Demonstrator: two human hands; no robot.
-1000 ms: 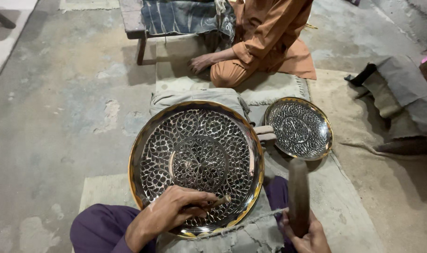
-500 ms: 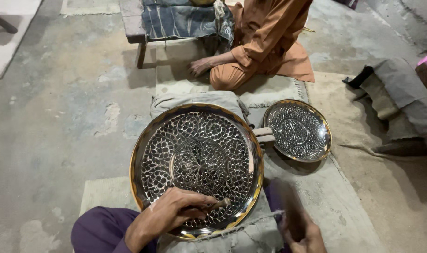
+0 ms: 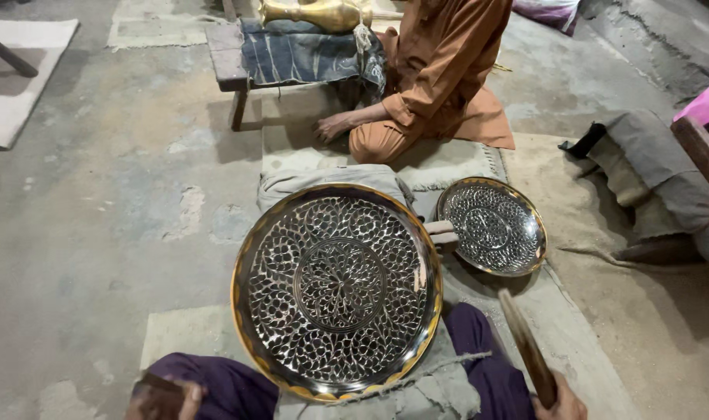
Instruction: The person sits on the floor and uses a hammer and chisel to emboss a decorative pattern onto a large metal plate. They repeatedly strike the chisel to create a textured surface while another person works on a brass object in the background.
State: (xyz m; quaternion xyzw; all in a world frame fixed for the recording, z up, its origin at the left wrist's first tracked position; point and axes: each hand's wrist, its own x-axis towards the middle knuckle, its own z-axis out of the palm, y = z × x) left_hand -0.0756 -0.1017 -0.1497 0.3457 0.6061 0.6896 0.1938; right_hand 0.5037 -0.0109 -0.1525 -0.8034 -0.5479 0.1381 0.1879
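The big tray (image 3: 336,288) lies flat on a grey cloth pad (image 3: 385,389) across the person's lap, on the floor. Its whole face already carries a chased pattern: a round medallion in the middle, leaf cells out to the rim, with no bare patch visible. By that, the work looks far along; what is left cannot be told from here.

The right hand (image 3: 560,404), right of the tray and at the picture's lower edge, grips a wooden mallet (image 3: 525,346) raised clear of the tray. The left hand (image 3: 164,397), below-left of the tray, is closed, but what it holds cannot be made out.

Counted: two patterned trays, the big one and a small tray (image 3: 490,225) just up-right of it; one mallet; one brass vase (image 3: 315,13) on a low tabletop (image 3: 226,58) beyond the tray; one other person (image 3: 440,78) seated there.
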